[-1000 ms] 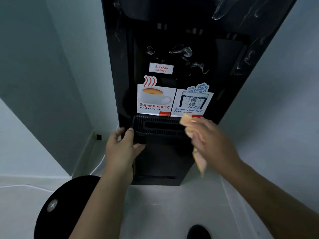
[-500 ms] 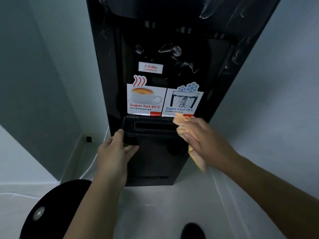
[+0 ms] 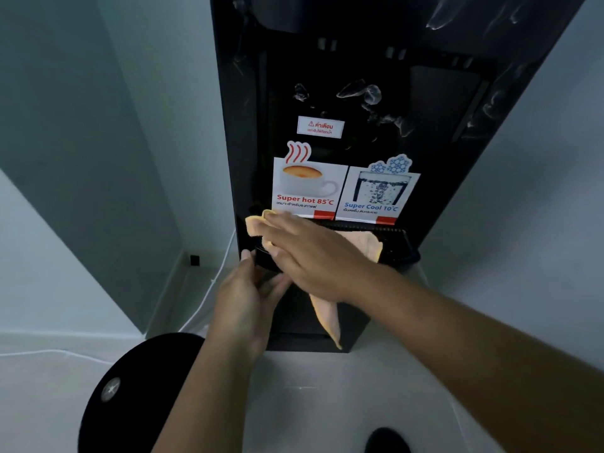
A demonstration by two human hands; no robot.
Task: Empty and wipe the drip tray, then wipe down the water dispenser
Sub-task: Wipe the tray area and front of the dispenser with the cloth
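A tall black water dispenser [image 3: 376,93] stands against the wall, with hot and cool stickers above its black slotted drip tray [image 3: 397,245]. My left hand [image 3: 248,305] grips the tray's left front corner, thumb on its edge. My right hand [image 3: 310,253] lies flat across the tray's left part and presses an orange cloth [image 3: 362,243] onto it. One end of the cloth sticks out at the tray's left, another hangs down in front of the dispenser's lower panel. Most of the tray's grille is hidden under my hand and the cloth.
A round black object [image 3: 130,397] lies on the white floor at lower left. A white cable [image 3: 209,289] runs down beside the dispenser, near a small black wall fitting [image 3: 194,259]. Walls close in on both sides. A dark shoe tip [image 3: 387,441] shows at the bottom.
My right hand has swept the cloth from the tray's right end across to its left end. My left hand has stayed on the tray's left corner.
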